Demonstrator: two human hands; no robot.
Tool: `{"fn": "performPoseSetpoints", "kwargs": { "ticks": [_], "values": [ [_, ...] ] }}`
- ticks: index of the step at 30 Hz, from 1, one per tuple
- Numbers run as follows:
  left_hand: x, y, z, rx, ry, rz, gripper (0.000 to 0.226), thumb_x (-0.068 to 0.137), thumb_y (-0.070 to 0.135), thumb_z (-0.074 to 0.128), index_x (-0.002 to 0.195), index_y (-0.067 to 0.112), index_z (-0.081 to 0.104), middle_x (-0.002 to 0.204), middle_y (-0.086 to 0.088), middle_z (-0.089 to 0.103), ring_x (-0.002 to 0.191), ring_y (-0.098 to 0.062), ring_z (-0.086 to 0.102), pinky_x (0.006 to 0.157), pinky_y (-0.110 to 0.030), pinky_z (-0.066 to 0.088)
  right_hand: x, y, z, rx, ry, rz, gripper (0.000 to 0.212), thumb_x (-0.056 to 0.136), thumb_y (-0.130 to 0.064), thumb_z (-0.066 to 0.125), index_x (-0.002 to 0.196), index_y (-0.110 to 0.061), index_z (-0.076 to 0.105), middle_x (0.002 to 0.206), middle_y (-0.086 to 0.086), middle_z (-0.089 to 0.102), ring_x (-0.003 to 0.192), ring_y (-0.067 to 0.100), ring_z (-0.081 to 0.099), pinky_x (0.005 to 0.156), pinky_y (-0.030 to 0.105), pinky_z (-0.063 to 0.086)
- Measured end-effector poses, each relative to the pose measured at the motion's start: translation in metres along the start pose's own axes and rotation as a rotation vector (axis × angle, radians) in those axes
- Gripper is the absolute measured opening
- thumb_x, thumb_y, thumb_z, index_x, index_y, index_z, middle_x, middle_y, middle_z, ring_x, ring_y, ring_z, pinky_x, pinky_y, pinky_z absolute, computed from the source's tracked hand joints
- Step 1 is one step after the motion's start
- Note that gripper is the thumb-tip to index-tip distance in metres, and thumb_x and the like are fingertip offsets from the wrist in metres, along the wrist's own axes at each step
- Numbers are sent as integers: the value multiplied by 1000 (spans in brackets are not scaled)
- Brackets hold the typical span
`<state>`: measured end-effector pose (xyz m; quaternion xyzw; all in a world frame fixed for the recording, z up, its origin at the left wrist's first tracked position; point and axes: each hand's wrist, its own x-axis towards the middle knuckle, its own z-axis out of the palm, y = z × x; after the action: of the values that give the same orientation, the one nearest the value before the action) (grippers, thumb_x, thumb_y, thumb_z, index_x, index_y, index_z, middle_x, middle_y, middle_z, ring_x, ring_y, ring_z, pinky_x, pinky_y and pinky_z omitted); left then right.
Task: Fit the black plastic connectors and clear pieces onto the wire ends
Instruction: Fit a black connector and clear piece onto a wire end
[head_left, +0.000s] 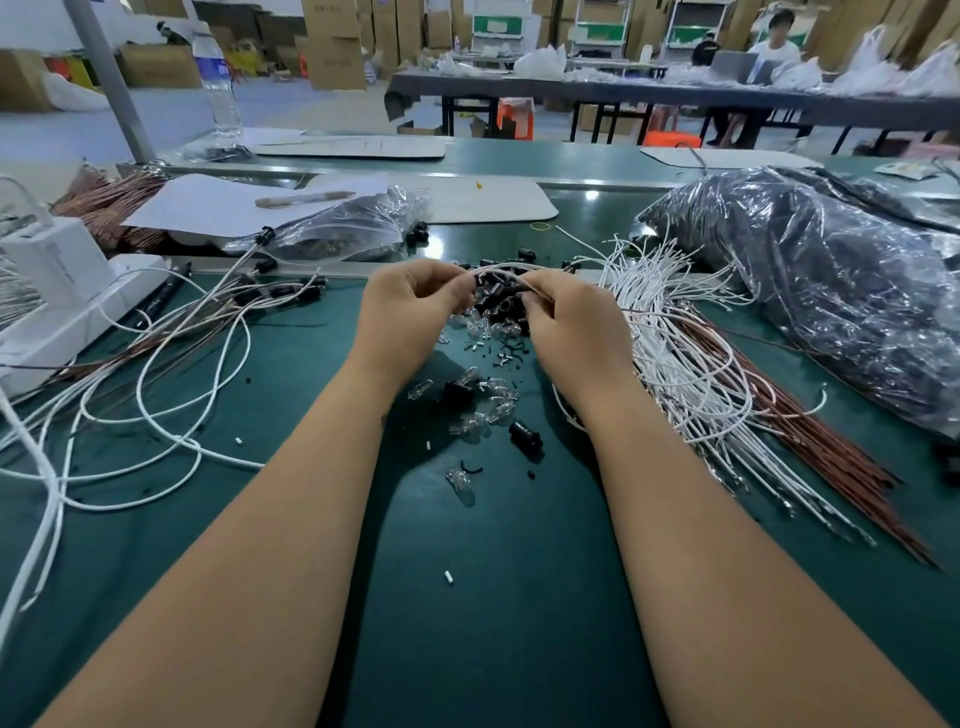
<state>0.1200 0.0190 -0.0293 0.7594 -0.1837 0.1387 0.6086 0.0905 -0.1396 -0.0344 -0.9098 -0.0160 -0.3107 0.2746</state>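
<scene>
A large crinkled clear plastic bag packed with dark parts lies at the right of the dark green bench. A smaller clear plastic bag holding black pieces lies behind and to the left, its mouth spilling a few onto the bench.

The left hand and the right hand are raised together over the middle of the bench, fingers curled, each pinching an end of a thin white wire that arcs between them. Whether a connector is already on that wire cannot be told.

Just beyond and under the hands lies a heap of small black plastic connectors, too many and too jumbled to count. Nearer the person, small clear glass-like bulb pieces are scattered, roughly ten, with one lone black connector among them.

A thick bundle of white wires and reddish-brown wires fans across the right. Loose looping white wires, some already capped in black, spread over the left beside a white box. The near strip of bench between the forearms is open.
</scene>
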Motion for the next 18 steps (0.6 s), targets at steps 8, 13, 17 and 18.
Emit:
{"fn": "performPoseSetpoints", "kwargs": {
  "ticks": [8,13,17,18],
  "values": [
    [15,-17,-18,-74,508,-172,10,93,19,62,87,12,66,78,-3,65,71,-15,56,71,-30,50,4,10,-9,-202,228,189,36,101,-33,46,82,-10,66,73,4,60,65,21,48,48,25,20],
    [19,-21,-14,-21,534,-211,17,92,28,62,87,13,68,78,-3,65,70,-17,56,70,-35,49,9,5,-19,-101,260,225,46,99,-40,49,73,-6,66,71,3,49,77,26,51,58,31,31],
    [19,-27,-18,43,510,-220,17,92,27,64,81,16,70,70,4,65,60,-8,55,62,-26,49,14,-3,-31,433,-1,381,42,95,-31,55,61,-8,66,38,-10,42,43,9,37,55,30,44],
    [17,-27,-18,76,466,-207,17,91,27,65,84,14,73,70,5,66,56,-3,54,56,-19,48,14,-5,-35,681,-61,447,39,95,-29,55,62,-10,66,38,-10,38,43,8,31,49,27,36]
  ]
}}
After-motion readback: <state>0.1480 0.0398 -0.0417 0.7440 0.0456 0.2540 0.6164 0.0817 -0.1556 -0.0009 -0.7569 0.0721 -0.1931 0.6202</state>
